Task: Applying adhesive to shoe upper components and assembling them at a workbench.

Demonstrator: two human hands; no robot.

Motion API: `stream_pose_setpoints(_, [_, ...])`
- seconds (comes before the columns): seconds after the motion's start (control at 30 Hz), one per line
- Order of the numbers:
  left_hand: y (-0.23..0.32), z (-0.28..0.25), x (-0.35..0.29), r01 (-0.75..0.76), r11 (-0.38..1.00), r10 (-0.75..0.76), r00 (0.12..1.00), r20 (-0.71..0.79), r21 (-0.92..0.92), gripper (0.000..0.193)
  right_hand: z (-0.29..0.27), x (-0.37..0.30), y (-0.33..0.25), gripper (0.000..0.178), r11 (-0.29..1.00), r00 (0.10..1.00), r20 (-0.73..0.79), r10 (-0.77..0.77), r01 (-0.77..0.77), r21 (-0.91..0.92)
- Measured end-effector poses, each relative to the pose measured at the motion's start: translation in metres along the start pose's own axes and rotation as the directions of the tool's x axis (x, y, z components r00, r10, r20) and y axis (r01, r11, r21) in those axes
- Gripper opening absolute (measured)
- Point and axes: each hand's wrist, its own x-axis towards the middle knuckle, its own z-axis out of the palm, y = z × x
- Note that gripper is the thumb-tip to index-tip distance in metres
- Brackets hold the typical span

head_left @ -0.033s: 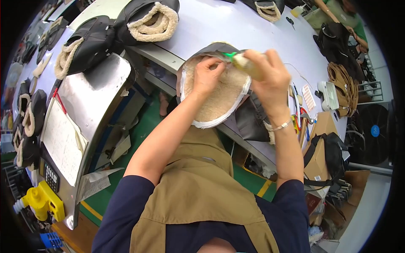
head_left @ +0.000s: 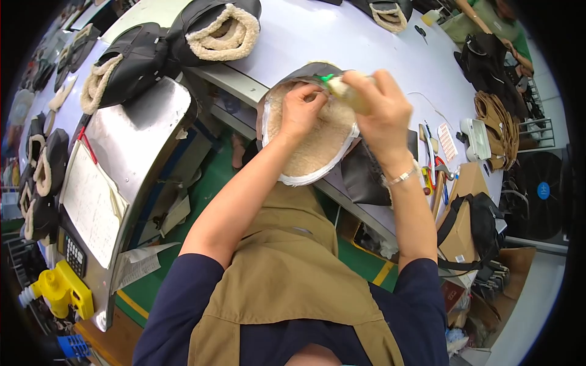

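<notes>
A round, fleece-lined leather piece (head_left: 314, 149) with dark leather around it and a white band along its near rim lies at the table's edge in front of me. My left hand (head_left: 300, 110) rests over the fleece and pinches the piece's far edge between thumb and fingers. In my right hand (head_left: 384, 113) is a squeeze bottle (head_left: 349, 93), pale yellowish with a green tip, held tilted. The tip points left at the far edge, close to my left fingertips; whether it touches is too blurred to tell. Black leather (head_left: 366, 174) lies under my right wrist.
Black fleece-lined leather articles (head_left: 223, 36) stand at the back left. A metal-topped stand (head_left: 143, 122) at left bears papers (head_left: 91, 198), a calculator (head_left: 74, 253) and a yellow container (head_left: 61, 290). Right of me are hand tools (head_left: 436, 168), a cardboard box (head_left: 461, 226) and a black bag (head_left: 479, 226).
My right hand and the bottle have shifted slightly left, and the green tip sits a little farther left along the edge. My left hand stays in place.
</notes>
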Motion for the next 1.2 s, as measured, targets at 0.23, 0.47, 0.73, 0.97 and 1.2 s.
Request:
stream_pose_setpoints(0.23, [0.007,0.001,-0.003,0.008,1.0,-0.007,0.999,0.047,-0.03,0.02,-0.013,-0.005,0.018,0.037,0.998,0.999,0.043,-0.027,0.03,-0.055])
stream_pose_setpoints(0.47, [0.008,-0.006,-0.002,-0.15,0.982,0.145,0.988,0.049,0.112,0.018,-0.011,-0.004,0.009,0.04,0.99,0.988,-0.08,0.135,-0.131,0.06])
stream_pose_setpoints(0.73, [0.078,-0.052,0.004,-0.398,0.764,0.442,0.896,0.037,0.507,0.017,0.006,-0.002,0.027,0.038,0.972,0.965,-0.138,0.225,-0.212,0.102])
stream_pose_setpoints(0.97, [0.063,-0.09,0.078,-0.341,0.808,0.161,0.913,0.375,0.481,0.025,0.013,0.003,0.026,0.036,0.987,0.99,-0.056,0.129,-0.123,0.098])
stream_pose_setpoints(1.2, [0.077,-0.081,0.095,-0.409,0.706,0.157,0.887,0.435,0.578,0.019,0.021,0.02,0.032,0.033,0.957,0.957,0.029,-0.29,0.289,0.017])
